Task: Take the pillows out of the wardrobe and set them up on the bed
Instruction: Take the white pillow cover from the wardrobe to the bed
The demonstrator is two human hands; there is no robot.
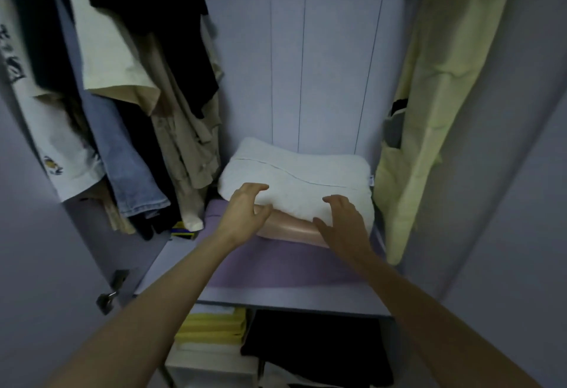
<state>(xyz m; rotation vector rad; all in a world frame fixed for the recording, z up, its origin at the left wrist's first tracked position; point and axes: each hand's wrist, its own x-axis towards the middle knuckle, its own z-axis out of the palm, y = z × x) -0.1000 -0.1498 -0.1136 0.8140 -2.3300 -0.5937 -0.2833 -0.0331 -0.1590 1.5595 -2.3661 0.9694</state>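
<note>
Forearms: both reach from the bottom of the view up into the wardrobe (322,50), bare, converging on the shelf (276,301).
Wardrobe: open, pale lilac back panel; hanging clothes (138,111) fill its left side, a pale yellow garment (429,111) hangs down the right.
Shelf: carries a purple folded layer (291,265); on that, toward the back, lies a pink pillow (288,229), and on top of it a white pillow (294,179).
White pillow: topmost of the stack, lying flat against the back of the shelf, not yet lifted.
Pink pillow: only its front edge shows from under the white one.
Left hand (245,206): fingers spread and curved over the white pillow's front left corner, thumb low by the pink edge; touching or nearly so, not closed round anything yet.
Right hand (343,215): fingers loosely bent on the white pillow's front right part, likewise not gripping.
Lower compartment: yellow folded cloths (214,326) and a dark bundle (306,344) under the shelf.
Progress: judged the very start. Both pillows are in the wardrobe, no bed is in view; grasping, carrying and arranging all remain.
</note>
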